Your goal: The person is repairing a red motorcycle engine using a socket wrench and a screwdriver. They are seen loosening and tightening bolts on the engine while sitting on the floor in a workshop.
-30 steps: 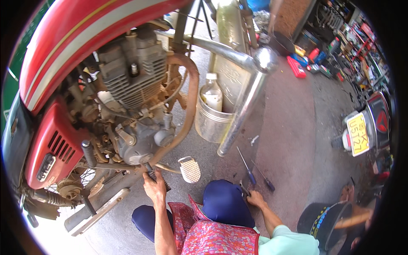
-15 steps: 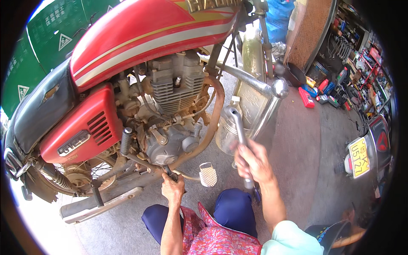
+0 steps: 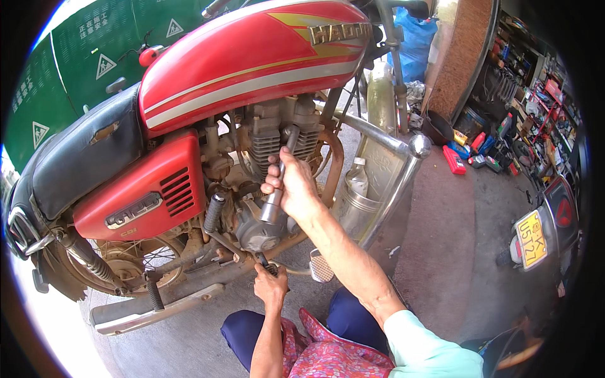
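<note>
My right hand [image 3: 285, 186] grips a long metal socket wrench [image 3: 290, 142], raised across the finned cylinder [image 3: 265, 146] of a red motorcycle [image 3: 233, 53], its bent top at the spark plug area. Whether it is seated on the plug I cannot tell. My left hand [image 3: 270, 286] is closed on a dark tool [image 3: 269, 267] just below the round engine case [image 3: 255, 230], beside the brown frame tube. The kick lever [image 3: 214, 213] stands left of the case, and a textured metal pedal [image 3: 320, 269] lies right of my left hand, partly behind my right forearm.
A chrome crash bar [image 3: 394, 189] and a metal bucket holding a bottle [image 3: 357, 179] are at the right of the engine. A cluttered tool area [image 3: 535, 94], red container [image 3: 454, 160] and another vehicle's rear [image 3: 554, 208] fill the right side. Green panels [image 3: 75, 69] stand behind.
My right hand has come up from beside my knee with the wrench to the cylinder head. My left hand stays low at the engine. The view has shifted, showing more of the tank and seat.
</note>
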